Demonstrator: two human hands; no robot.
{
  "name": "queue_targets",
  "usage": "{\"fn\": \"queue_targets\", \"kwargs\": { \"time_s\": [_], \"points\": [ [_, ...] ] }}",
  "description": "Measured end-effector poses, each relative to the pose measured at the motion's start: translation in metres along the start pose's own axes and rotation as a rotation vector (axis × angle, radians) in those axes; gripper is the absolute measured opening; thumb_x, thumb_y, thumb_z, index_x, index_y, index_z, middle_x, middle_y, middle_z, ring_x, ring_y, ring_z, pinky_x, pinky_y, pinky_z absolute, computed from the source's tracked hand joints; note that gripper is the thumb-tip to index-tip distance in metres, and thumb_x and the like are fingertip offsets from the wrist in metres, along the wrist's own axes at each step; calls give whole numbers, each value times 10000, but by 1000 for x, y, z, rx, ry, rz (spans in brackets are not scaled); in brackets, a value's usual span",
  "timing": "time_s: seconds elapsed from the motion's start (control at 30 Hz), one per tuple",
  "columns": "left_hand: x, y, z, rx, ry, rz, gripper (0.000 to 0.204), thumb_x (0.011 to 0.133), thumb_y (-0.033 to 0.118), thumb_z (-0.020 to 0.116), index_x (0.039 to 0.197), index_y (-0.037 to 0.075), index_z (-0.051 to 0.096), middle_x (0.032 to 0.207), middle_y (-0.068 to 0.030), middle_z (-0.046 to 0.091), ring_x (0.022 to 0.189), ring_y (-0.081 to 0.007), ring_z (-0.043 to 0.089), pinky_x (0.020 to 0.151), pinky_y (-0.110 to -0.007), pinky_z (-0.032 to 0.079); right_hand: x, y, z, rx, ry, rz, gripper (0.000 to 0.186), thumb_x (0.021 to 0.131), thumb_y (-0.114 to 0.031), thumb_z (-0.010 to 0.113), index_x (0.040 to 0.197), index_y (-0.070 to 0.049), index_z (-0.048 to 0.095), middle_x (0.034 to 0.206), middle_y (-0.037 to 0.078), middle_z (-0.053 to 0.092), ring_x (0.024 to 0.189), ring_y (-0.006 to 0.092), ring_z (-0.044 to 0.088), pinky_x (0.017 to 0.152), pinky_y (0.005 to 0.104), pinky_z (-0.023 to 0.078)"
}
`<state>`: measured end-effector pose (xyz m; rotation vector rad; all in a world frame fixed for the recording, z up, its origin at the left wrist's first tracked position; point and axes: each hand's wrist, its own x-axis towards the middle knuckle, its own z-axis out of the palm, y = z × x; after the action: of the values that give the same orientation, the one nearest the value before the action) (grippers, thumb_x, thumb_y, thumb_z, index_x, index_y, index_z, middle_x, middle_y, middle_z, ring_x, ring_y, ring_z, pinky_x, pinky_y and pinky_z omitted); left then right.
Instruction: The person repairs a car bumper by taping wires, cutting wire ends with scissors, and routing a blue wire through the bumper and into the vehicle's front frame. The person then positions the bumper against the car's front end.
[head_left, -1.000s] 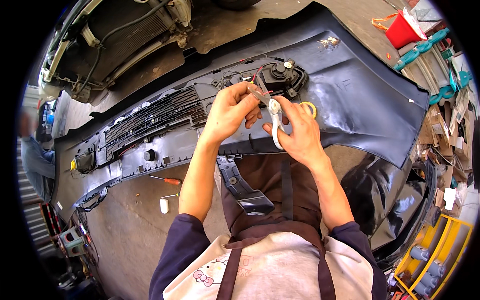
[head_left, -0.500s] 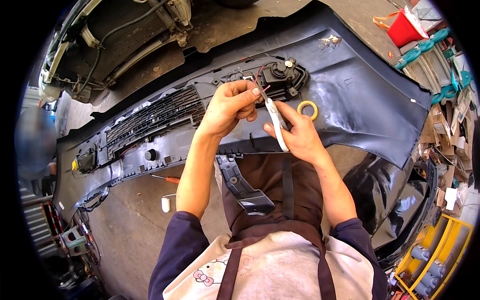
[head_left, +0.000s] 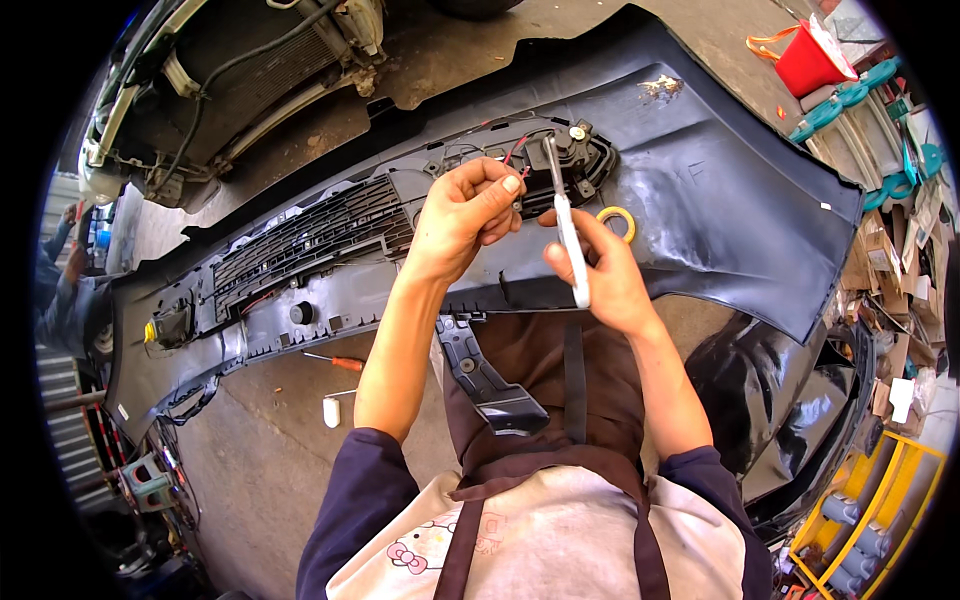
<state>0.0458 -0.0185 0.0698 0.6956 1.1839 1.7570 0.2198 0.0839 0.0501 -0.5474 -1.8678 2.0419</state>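
Observation:
My left hand (head_left: 470, 210) is closed in a pinch on a thin red wire (head_left: 515, 152) above the bumper. My right hand (head_left: 600, 270) grips white-handled scissors (head_left: 567, 235), their narrow metal blades pointing away from me and apart from my left fingers. Beneath lies a large black bumper (head_left: 740, 230), inner side up. A round black lamp unit (head_left: 590, 160) is fitted in it just beyond the blades. On the bumper beside my right hand rests a yellow tape roll (head_left: 630, 222). The wire's end inside my left fingers is hidden.
A black bracket (head_left: 490, 375) lies against my apron. On the floor at left are an orange-handled screwdriver (head_left: 345, 362) and a white container (head_left: 331, 411). A car front (head_left: 250, 90) stands at far left. Cardboard, a red bucket (head_left: 812, 60) and a yellow rack (head_left: 870, 510) line the right.
My right hand has moved the scissors slightly right, away from my left fingers, and the blades now point more straight ahead. My left hand stays nearly in place. At far left, another person has shifted.

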Motion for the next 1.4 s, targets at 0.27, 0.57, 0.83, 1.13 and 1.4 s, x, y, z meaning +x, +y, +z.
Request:
{"fn": "queue_targets", "kwargs": {
  "time_s": [0.27, 0.57, 0.83, 1.13, 1.4],
  "points": [
    [-1, -11, 13, 168, 173, 148, 134, 945, 97, 662, 971, -16, 595, 782, -40, 619, 696, -109, 585, 651, -255, 477, -7, 6, 14, -442, 166, -85, 523, 828, -333, 774, 1237, -66, 589, 888, 127, 667, 829, 295, 650, 758, 395, 495],
    [-11, -16, 29, 642, 295, 378, 81, 933, 11, 629, 995, -36, 606, 787, -81, 673, 727, -115, 646, 682, -269, 521, -6, -18, 14, -499, 145, -74, 461, 855, -342, 746, 1202, -70, 610, 805, 189, 662, 712, 349, 648, 649, 418, 477],
    [-10, -7, 22, 650, 188, 184, 141, 974, 118, 615, 987, -22, 620, 729, -8, 589, 672, -55, 533, 594, -243, 434, -9, -16, 9, -545, 159, -118, 411, 876, -299, 736, 1184, -56, 616, 742, 206, 639, 619, 370, 633, 576, 398, 468],
    [-10, -4, 11, 230, -32, 84, 182, 963, 143, 628, 973, -39, 632, 676, 8, 514, 609, -65, 446, 561, -237, 357, -3, 1, -3, 371, -89, 177, 354, 969, -353, 659, 1058, -11, 650, 664, -54, 515, 537, 11, 432, 448, 209, 305],
    [-6, -3, 9, 78, -107, 84, 209, 1012, 182, 545, 1003, -23, 581, 644, 29, 419, 583, -73, 364, 626, -274, 388, -8, -1, -11, 267, -14, 95, 326, 984, -283, 645, 1162, -16, 589, 741, -31, 501, 658, 59, 473, 569, 222, 356]
  ]
}}
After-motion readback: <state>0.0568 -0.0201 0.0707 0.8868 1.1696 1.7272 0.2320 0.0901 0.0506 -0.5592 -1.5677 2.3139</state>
